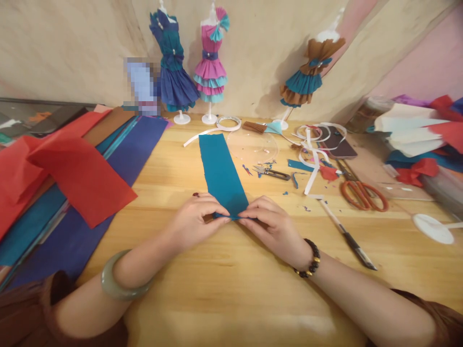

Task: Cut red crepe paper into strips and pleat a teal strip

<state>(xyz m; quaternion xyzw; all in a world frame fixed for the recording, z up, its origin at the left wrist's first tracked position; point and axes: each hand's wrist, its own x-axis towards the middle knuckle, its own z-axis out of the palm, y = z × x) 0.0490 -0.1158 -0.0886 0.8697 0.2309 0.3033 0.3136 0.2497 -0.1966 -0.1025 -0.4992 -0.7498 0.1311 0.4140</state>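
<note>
A long strip of teal crepe paper (224,168) lies on the wooden table, running away from me. Its near end is pinched between the thumbs and fingers of both hands, where a narrow edge looks folded up. My left hand (197,214) grips the left corner; a jade-coloured bangle is on that wrist. At the right corner, my right hand (269,224) is closed on the same edge, with a dark bead bracelet on the wrist. The fingertips of the two hands almost meet. What lies under the fingers is hidden.
Red crepe paper (90,183) and other coloured sheets are piled at left. Thread snips (273,172), orange-handled scissors (363,193), a pen (349,236) and white tape (313,164) lie to the right. Dress forms in paper dresses (211,72) stand along the wall.
</note>
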